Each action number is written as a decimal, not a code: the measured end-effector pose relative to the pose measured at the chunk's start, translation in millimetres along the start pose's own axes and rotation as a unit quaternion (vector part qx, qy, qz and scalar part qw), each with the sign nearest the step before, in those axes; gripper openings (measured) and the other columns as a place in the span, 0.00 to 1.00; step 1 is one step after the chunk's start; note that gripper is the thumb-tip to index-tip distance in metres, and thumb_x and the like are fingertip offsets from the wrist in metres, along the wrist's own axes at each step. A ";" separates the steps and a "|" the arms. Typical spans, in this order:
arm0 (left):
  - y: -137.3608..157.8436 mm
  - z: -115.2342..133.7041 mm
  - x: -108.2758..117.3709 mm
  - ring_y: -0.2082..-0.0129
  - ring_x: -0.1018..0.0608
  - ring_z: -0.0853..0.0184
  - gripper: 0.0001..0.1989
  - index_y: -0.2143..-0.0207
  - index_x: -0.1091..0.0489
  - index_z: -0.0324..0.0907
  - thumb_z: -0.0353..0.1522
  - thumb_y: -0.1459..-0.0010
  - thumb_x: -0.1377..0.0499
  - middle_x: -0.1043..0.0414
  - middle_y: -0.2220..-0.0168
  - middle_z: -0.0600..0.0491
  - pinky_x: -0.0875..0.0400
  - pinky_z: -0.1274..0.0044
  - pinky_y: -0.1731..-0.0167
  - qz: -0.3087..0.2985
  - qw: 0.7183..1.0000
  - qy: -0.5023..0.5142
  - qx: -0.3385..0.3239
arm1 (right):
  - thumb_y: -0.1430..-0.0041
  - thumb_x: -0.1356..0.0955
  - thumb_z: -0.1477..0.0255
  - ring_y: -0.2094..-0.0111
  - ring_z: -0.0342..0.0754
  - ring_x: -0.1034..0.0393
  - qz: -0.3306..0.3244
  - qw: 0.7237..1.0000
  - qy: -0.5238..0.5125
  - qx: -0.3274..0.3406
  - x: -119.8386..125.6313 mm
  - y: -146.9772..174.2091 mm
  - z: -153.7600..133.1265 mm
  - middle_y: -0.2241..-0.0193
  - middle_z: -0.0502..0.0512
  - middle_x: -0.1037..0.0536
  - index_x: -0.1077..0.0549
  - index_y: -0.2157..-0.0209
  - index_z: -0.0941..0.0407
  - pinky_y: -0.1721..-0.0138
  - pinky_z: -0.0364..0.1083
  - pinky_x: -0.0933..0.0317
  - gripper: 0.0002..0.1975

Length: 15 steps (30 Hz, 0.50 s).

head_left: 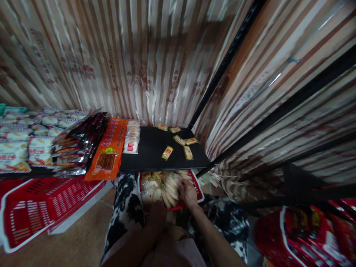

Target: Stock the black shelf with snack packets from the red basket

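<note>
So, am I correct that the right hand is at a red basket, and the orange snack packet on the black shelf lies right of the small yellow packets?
The side is wrong: in the head view, the orange snack packet lies left of the small yellow packets on the black shelf. The right hand is at a red basket.

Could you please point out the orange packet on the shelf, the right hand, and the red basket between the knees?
Orange packet [107, 149]: head view, middle of its front.
Right hand [188, 193]: head view, back of the hand.
Red basket [198, 191]: head view, inner wall, right side.
</note>
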<state>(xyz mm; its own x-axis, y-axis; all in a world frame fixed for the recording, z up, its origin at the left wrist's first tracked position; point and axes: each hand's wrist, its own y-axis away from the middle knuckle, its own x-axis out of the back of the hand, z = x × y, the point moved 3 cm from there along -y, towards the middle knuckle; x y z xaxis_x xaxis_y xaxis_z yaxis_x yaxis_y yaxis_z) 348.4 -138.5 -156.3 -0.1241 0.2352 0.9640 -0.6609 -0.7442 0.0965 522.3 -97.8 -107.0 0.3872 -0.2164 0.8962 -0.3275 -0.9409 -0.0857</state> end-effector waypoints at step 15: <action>10.1 -9.3 7.1 0.53 0.30 0.60 0.19 0.55 0.32 0.36 0.21 0.47 0.53 0.31 0.54 0.44 0.32 0.68 0.56 -0.027 1.000 -0.002 -0.009 | 0.47 0.40 0.75 0.64 0.47 0.33 0.017 0.999 -0.027 -0.034 -5.9 8.9 4.6 0.70 0.54 0.27 0.31 0.72 0.55 0.60 0.43 0.42 0.07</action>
<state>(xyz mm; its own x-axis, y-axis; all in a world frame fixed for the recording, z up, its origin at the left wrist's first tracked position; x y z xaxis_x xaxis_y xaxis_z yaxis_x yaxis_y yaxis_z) 334.0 -138.5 -150.8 -0.0855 0.2729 0.9582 -0.6801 -0.7188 0.1440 521.0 -106.0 -115.0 0.4198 -0.2625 0.8688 -0.3973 -0.9138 -0.0842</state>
